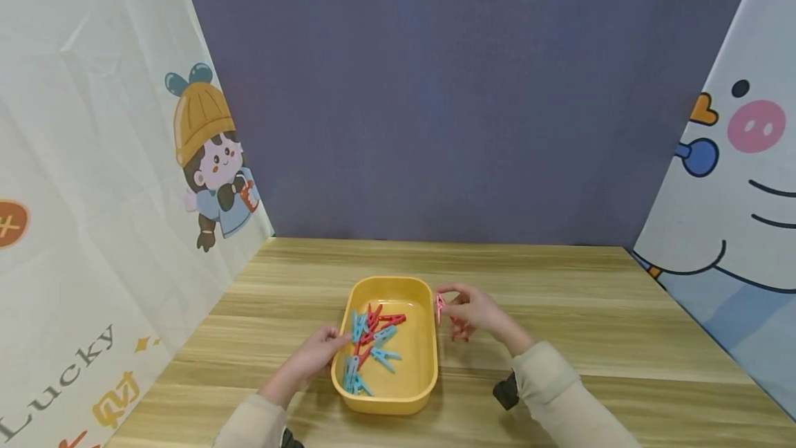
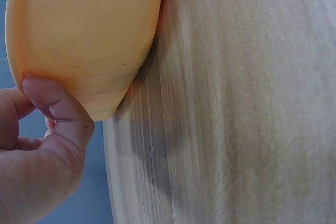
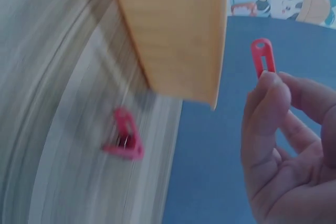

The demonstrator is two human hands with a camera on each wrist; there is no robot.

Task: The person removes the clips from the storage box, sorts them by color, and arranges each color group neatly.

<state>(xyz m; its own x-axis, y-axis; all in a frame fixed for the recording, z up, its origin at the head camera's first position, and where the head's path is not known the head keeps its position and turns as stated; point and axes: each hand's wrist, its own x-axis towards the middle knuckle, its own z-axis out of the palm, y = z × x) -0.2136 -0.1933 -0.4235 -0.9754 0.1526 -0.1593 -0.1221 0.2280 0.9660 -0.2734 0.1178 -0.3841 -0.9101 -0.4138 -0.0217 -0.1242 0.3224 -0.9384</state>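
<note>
A yellow plastic tub [image 1: 404,365] stands on the table, with several blue clothespins [image 1: 385,359] and red clothespins [image 1: 392,319] lying mostly along its left side. My left hand [image 1: 321,349] grips the tub's left rim between thumb and fingers; in the left wrist view the tub wall [image 2: 89,30] fills the upper left. Just outside the right rim, my right hand [image 1: 475,310] pinches a pinkish-red clothespin [image 3: 262,56] between thumb and fingertips, raised above the table. Below that hand, another red clothespin [image 3: 128,135] lies on the wood, partly hidden by the hand in the head view.
The wood-grain table [image 1: 560,310] extends on all sides of the tub. A dark blue-grey panel [image 1: 435,95] rises behind it. Printed cartoon sheets hang at left [image 1: 124,157] and right [image 1: 746,192]. A black object [image 1: 506,391] is at the right wrist.
</note>
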